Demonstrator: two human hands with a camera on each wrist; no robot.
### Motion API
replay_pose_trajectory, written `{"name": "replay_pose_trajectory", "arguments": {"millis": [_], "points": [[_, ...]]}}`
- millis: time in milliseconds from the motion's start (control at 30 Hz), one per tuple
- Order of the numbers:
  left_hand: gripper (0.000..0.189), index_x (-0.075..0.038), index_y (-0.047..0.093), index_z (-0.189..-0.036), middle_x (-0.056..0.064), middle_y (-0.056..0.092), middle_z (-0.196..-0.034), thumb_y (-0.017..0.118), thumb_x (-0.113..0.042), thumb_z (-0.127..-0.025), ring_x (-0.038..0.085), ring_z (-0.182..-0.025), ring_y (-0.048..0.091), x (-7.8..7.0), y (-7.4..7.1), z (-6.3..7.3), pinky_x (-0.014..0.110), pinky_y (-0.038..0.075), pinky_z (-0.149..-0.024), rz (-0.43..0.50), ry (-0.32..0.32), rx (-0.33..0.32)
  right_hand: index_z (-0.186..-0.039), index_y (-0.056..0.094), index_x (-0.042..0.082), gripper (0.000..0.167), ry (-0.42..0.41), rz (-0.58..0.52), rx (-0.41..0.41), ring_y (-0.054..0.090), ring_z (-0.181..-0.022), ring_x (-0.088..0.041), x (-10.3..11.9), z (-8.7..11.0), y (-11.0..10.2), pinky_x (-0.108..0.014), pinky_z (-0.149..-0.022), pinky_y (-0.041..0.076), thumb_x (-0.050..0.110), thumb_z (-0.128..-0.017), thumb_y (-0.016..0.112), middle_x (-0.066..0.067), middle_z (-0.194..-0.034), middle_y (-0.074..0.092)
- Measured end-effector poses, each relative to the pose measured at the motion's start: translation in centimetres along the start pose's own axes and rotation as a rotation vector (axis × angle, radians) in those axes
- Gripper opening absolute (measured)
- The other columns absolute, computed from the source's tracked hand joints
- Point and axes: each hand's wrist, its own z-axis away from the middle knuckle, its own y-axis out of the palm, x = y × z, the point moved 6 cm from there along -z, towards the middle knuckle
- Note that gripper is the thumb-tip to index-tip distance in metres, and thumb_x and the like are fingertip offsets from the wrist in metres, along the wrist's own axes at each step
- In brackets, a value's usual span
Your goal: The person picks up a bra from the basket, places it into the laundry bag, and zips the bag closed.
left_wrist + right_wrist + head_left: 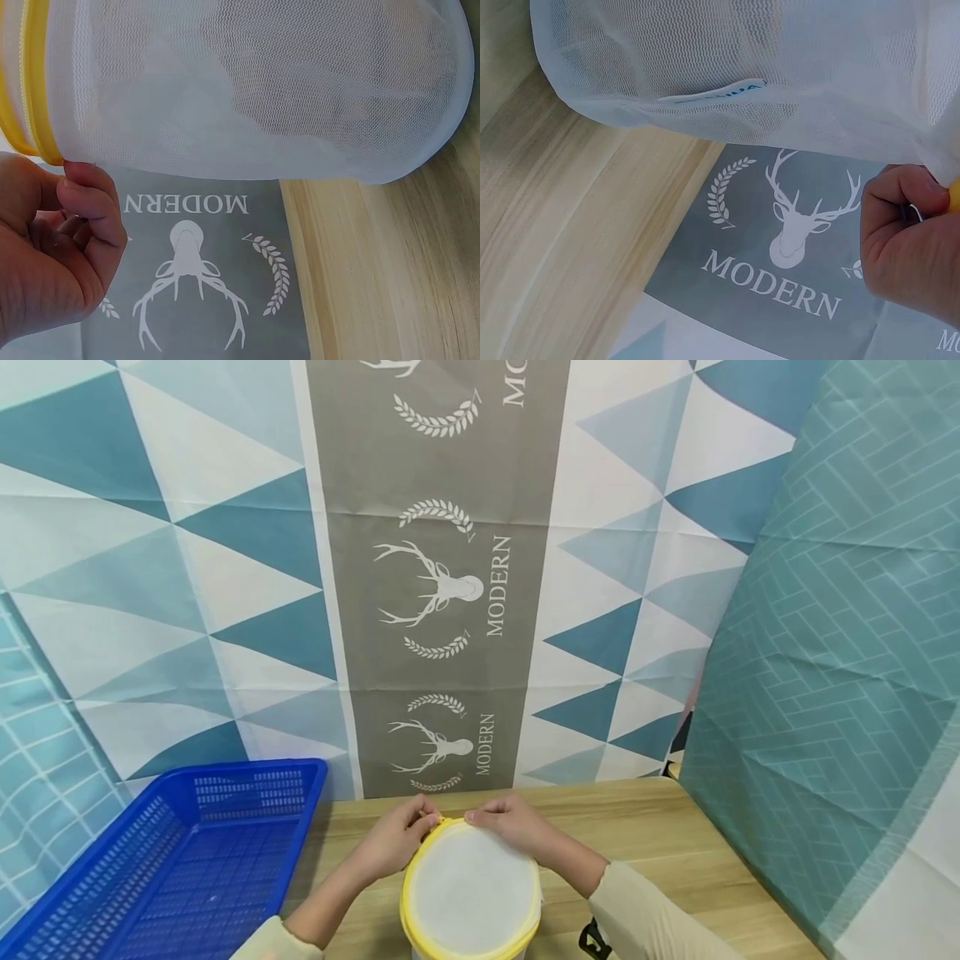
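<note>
The mesh bag (474, 889) sits at the bottom centre of the head view, its round white top facing the camera, and what matters most is how both hands meet its far edge. The left hand (397, 839) pinches the yellow rim (406, 897) at its upper left, where a small yellow piece, perhaps the zip pull, shows beside the fingertips; the right hand (521, 833) grips the same rim just to the right, thumb on the top edge. So the left hand is the nearer to that piece, with a short stretch of rim between the two, and the bag lies below them in the frame. The head view sees the bag nearly end-on and hides its length; the left wrist view gives it, the long axis running across the frame from the rim at the left to a rounded end at the right, over the desk (645, 827). Whether that end touches the wood I cannot tell. Only the right wrist view shows the white label (720, 91) with blue letters on the bag's side; only the head view shows the blue basket (255, 766) at lower left.
</note>
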Motion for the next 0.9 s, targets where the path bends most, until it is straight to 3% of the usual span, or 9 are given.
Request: {"name": "replay_pose_trajectory", "arguments": {"millis": [267, 467, 900], "points": [[0.010, -0.006, 0.057, -0.094, 0.003, 0.054, -0.072, 0.049, -0.013, -0.096, 0.013, -0.057, 0.048, 0.01, 0.02, -0.14, 0.024, 0.039, -0.047, -0.004, 0.009, -0.017, -0.103, 0.070, 0.003, 0.033, 0.005, 0.018, -0.008, 0.060, -0.052, -0.007, -0.23, -0.24, 0.00, -0.027, -0.050, 0.053, 0.031, -0.093, 0.057, -0.002, -0.077, 0.068], [0.009, -0.006, 0.058, -0.094, 0.002, 0.056, -0.076, 0.050, -0.011, -0.096, 0.013, -0.064, 0.051, -0.07, 0.32, -0.45, 0.025, 0.043, -0.054, -0.029, 0.012, -0.029, -0.092, 0.068, 0.003, 0.032, -0.008, 0.064, 0.054, 0.056, -0.048, -0.007, -0.27, -0.58, 0.15, -0.025, -0.047, 0.050, 0.031, -0.094, 0.052, 0.002, -0.065, 0.061], [0.010, -0.007, 0.057, -0.095, 0.003, 0.056, -0.076, 0.049, -0.013, -0.097, 0.014, -0.063, 0.051, -0.64, 0.42, -0.53, 0.026, 0.042, -0.054, -0.011, 0.007, 0.005, -0.092, 0.069, 0.006, 0.032, -0.029, 0.088, 0.114, 0.055, -0.049, -0.007, 0.19, -0.57, 0.38, -0.022, -0.046, 0.047, 0.035, -0.093, 0.055, 0.003, -0.069, 0.061]]}}
